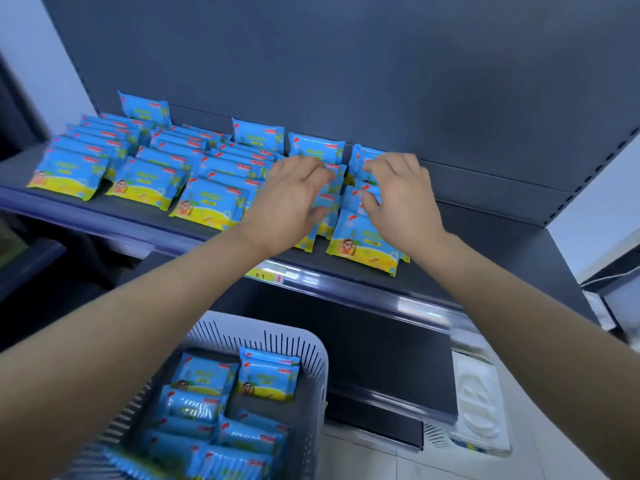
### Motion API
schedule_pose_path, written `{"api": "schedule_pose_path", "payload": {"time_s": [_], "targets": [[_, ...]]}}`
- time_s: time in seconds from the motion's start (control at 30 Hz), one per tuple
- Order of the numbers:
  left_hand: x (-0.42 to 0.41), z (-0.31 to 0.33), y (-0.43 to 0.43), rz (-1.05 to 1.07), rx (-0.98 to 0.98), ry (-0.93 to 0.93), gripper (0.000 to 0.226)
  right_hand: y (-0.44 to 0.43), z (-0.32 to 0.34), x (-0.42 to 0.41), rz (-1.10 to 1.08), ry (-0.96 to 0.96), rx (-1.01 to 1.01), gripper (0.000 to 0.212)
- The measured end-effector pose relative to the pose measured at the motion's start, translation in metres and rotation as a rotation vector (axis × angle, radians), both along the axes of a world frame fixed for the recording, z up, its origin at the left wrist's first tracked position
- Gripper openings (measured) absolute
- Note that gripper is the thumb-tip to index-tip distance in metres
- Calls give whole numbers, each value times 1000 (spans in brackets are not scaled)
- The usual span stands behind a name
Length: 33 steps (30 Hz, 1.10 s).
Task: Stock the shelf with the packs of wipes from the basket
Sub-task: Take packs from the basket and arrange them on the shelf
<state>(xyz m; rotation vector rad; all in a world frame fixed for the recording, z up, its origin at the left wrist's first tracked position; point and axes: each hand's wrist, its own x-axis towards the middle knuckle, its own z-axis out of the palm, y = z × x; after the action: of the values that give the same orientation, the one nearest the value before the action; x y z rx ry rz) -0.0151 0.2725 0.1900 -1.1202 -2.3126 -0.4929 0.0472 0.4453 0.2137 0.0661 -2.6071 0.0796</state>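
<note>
Dark back panel (346,64) rising ahead — pale wall (31,46) showing left, light floor (363,459) lying below.

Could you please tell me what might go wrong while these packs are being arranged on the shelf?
The front pack of the rightmost row lies close to the shelf edge; the right hand, pinching a pack behind it, could push it off. The left hand, over the neighbouring row, could knock those overlapping packs askew.
</note>
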Motion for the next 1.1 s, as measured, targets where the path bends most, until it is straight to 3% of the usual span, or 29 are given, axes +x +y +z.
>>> {"api": "schedule_pose_path", "payload": {"time_s": [0.33,0.5,0.7,0.9,1.1], "targets": [[51,25,-111,32,166,147,41,-105,14,30,150,252,-5,29],[70,5,-151,20,205,100,40,-150,-17,39,197,222,-29,30],[75,-80,-187,31,25,-129,42,-184,-104,41,203,-59,-18,28],[61,-177,-214,80,-222,-398,39,-193,-210,46,125,-565,72,34],[41,-259,-227,164,-457,-581,43,-187,-285,42,20,-763,199,34]]}}
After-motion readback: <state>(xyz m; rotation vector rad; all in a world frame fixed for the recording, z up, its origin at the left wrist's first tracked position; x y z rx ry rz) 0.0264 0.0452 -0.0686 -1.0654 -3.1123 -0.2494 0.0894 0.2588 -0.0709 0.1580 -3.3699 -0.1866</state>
